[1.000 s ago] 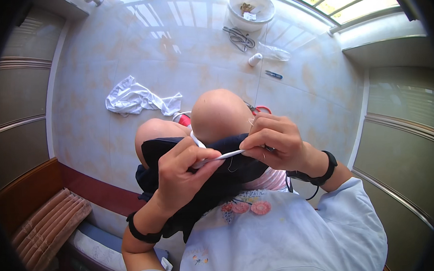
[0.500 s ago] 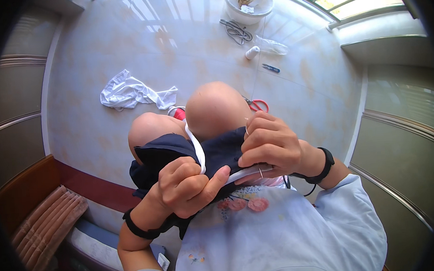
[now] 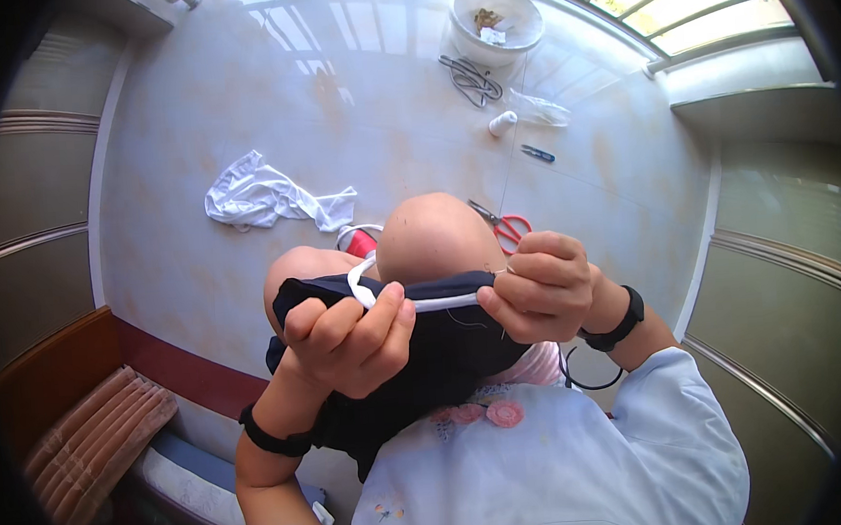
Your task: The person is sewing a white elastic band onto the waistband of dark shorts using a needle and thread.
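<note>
A white fabric strip [image 3: 442,303] runs taut between my two hands along the edge of a dark navy cloth [image 3: 431,353] lying over my lap. My left hand [image 3: 354,348] is closed, pinching the strip and cloth edge between thumb and fingers; the strip's loose part loops up beyond it toward my knees. At the other end my right hand [image 3: 542,289] pinches the same edge, its fingers curled. Fine white thread [image 3: 467,321] trails below the strip and beside the right fingers. Whether a needle sits in that hand, I cannot tell.
Beyond my knees lie red-handled scissors [image 3: 513,230], a red spool-like object [image 3: 362,244] and a crumpled white cloth [image 3: 262,195]. Farther off are dark thread snips [image 3: 537,154], a white thread cone [image 3: 503,124], a clear plastic bag [image 3: 538,109], a grey cord [image 3: 475,81] and a white basin [image 3: 534,39].
The cloth edge and strip have been pulled straight and level between my hands. My right hand has turned and shifted slightly right; the view has tilted, showing more of the scissors.
</note>
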Motion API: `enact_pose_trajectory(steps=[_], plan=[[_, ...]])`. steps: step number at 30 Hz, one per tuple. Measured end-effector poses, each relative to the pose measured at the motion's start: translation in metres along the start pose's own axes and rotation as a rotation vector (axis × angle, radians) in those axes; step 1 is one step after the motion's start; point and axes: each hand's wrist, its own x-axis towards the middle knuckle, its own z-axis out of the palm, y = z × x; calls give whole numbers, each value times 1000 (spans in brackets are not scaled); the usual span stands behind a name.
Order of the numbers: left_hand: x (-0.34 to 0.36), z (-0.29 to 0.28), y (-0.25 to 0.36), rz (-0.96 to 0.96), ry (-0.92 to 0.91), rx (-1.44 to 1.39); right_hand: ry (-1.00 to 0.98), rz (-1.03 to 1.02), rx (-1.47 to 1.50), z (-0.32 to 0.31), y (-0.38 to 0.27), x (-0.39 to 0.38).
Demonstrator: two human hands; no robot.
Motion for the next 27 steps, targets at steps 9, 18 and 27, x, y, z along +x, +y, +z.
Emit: enact_pose_trajectory(steps=[9, 18, 27], plan=[[-10, 31, -13, -8, -112, -80, -279, 44, 91, 6, 33, -19], [25, 29, -16, -457, -266, -630, -495, 442, 450, -22, 41, 26], [27, 35, -12, -426, -250, -525, -83, 807, 487, -30, 20, 43]])
